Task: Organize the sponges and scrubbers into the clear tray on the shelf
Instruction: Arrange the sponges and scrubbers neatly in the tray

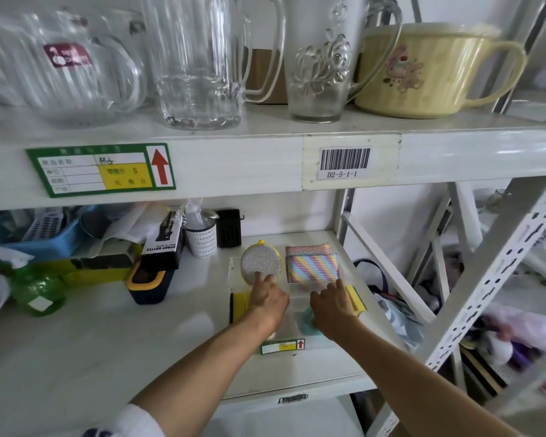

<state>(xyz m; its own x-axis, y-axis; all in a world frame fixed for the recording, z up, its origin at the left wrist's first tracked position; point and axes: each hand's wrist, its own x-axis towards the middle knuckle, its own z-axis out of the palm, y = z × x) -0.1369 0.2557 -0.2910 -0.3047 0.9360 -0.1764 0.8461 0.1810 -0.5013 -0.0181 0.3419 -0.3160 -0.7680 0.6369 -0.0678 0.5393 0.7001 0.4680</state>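
Both hands over the clear tray [234,272] on the white shelf [108,342].
Left hand [267,294] fingers press the round glittery scrubber [259,261]; right hand [331,302] grip loose, near the striped sponge [312,266].

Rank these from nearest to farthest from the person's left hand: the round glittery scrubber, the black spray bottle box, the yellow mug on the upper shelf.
From the left hand:
1. Round glittery scrubber, in the clear tray, touched by the fingertips.
2. Black spray bottle box, to the left on the same shelf.
3. Yellow mug, on the upper shelf, to the right.
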